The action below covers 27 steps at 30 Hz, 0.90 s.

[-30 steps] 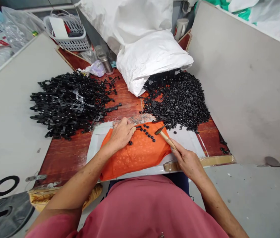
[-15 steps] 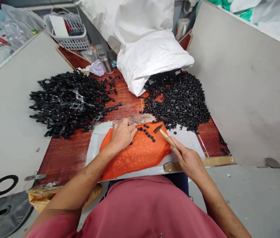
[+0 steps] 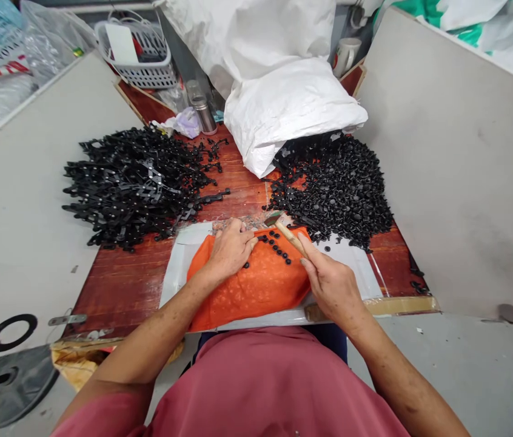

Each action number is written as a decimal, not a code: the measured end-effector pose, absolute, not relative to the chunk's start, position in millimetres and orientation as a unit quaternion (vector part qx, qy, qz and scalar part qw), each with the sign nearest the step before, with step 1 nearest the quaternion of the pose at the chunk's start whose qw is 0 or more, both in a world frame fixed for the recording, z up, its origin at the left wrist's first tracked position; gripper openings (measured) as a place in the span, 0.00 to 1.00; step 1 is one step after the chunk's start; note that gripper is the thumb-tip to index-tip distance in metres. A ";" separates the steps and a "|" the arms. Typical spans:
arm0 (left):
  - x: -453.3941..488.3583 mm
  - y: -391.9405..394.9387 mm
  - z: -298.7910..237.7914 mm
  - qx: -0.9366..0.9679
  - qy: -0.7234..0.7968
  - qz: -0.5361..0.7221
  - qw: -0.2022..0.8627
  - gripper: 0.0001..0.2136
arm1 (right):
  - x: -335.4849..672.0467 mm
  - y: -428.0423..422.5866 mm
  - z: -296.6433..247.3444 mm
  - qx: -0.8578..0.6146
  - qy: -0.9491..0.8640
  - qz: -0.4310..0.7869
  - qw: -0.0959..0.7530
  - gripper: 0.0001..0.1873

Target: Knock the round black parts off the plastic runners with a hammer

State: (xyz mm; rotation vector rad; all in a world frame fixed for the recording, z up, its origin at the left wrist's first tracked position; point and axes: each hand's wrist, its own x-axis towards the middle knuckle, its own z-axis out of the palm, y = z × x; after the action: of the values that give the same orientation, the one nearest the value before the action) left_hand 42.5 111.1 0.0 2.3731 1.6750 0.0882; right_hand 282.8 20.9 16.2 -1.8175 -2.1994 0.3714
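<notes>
The wooden-handled hammer [image 3: 290, 237], grasped in the right hand [image 3: 333, 284], has its head by the far edge of an orange cloth [image 3: 256, 291] along the near edge of the tabletop [image 3: 124, 285]. The left hand [image 3: 231, 250] rests on the cloth beside black discs [image 3: 279, 251]; whether it pinches anything, I cannot tell. Black strips [image 3: 124, 188] heap toward the tabletop's left edge.

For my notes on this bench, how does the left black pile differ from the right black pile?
The left pile has long, strip-like pieces; the right pile has small pieces, many round. The left pile looks spiky; the right pile looks grainy. The left pile lies apart from the white sack; the right pile meets the sack's lower edge. Both are black and lie on the table.
</notes>
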 end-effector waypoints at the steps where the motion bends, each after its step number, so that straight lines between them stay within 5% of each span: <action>1: 42.7 111.3 0.7 0.811 0.572 0.029 0.120 0.17 | 282.4 21.7 16.5 -0.628 -0.760 0.121 0.115 0.31; 5: 43.2 112.6 1.0 0.811 0.571 0.019 0.125 0.18 | 283.9 27.4 20.8 -0.613 -0.782 0.102 0.049 0.30; 11: 41.8 114.0 -4.1 0.811 0.572 0.024 0.120 0.18 | 290.3 24.6 31.4 -0.620 -0.756 0.105 0.180 0.30; 17: 41.4 109.7 -8.4 0.806 0.579 0.026 0.119 0.16 | 276.0 24.2 16.9 -0.611 -0.784 0.095 0.055 0.30; 23: 37.5 112.3 5.4 0.839 0.531 0.034 0.113 0.17 | 300.7 14.4 22.2 -0.637 -0.707 0.219 0.216 0.29; 27: -3.3 151.7 69.7 0.815 0.579 0.034 -0.006 0.24 | 337.0 -17.6 4.8 -0.677 -0.632 0.267 0.266 0.28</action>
State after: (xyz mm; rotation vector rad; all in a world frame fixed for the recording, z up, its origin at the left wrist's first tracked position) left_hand -3.3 151.7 69.7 2.5695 1.8253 0.1071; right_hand 337.0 -17.6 4.8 -1.8283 -1.7083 0.7210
